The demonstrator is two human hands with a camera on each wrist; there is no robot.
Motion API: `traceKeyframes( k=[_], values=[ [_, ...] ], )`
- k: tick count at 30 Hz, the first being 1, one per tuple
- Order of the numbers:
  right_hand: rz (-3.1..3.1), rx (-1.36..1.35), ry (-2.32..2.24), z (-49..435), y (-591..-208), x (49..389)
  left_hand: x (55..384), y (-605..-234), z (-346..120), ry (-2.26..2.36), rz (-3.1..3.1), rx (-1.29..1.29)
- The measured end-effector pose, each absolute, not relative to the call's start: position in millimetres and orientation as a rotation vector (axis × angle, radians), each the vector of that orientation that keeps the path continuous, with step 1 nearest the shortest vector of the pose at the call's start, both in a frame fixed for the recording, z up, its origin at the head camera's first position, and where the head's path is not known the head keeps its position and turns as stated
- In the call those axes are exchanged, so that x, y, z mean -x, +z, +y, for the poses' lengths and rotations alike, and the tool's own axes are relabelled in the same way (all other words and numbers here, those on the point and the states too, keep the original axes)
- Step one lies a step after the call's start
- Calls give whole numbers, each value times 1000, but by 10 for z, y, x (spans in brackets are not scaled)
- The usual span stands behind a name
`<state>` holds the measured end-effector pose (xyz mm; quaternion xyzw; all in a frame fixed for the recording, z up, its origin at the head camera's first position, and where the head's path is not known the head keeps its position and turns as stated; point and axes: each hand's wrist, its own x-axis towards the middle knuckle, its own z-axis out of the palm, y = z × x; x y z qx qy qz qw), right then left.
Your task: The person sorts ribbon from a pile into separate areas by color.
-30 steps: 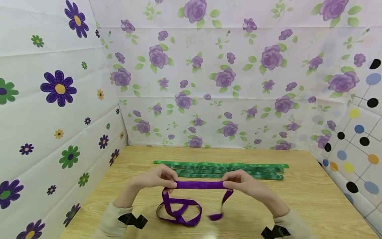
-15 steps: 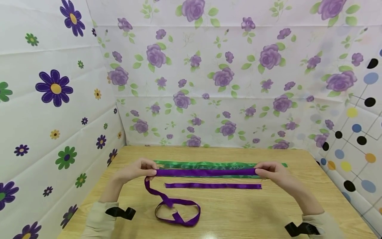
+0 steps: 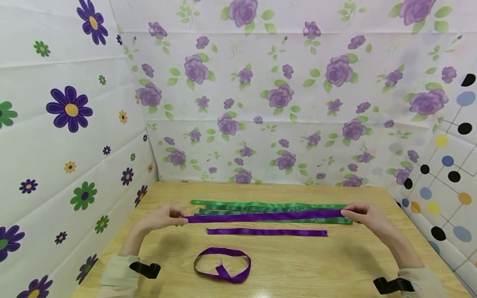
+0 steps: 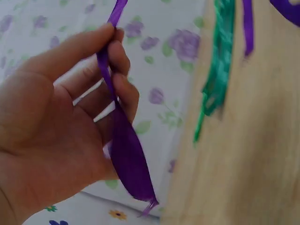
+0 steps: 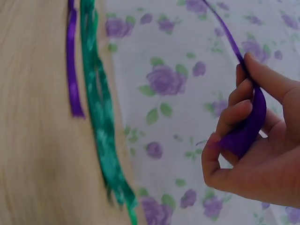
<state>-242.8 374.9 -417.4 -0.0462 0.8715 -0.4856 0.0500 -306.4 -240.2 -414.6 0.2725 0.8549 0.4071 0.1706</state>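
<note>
A purple ribbon (image 3: 261, 216) is stretched almost level between my two hands, passing in front of the green ribbons in the head view. My left hand (image 3: 169, 217) pinches it near one end between thumb and forefinger. In the left wrist view a loose, frayed tail (image 4: 132, 159) hangs down past the fingers. At the other end my right hand (image 3: 363, 214) pinches the ribbon the same way, its short tail (image 5: 248, 126) curling toward the palm. Nearer to me, a second purple ribbon strip (image 3: 266, 232) lies straight on the table.
Several green ribbons (image 3: 273, 205) lie side by side toward the back of the wooden table (image 3: 298, 265). A looped purple ribbon (image 3: 244, 275) rests at the front, left of the middle. Flowered cloth (image 3: 261, 145) hangs behind the table.
My hands have spread apart, drawing the purple ribbon out between them. The length trailing from my left hand to the loop is gone, and the strip lying on the table has come into view.
</note>
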Motion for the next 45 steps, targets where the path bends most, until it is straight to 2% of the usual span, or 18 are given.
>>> traceKeyframes(
  k=[5,11,27,45],
  values=[
    [2693,31,-1322,3882,-4358,2481,3135,-4432,-2485,1145,2462,-743],
    [2760,75,-1226,3950,-4591,2489,3163,-4601,-2568,1094,2499,-673],
    [2821,13,-967,4069,-4911,2503,3135,-4749,-2620,951,2564,-547],
    [2878,-33,-874,4110,-4940,2578,3178,-4792,-2539,898,2742,-300]
  ],
)
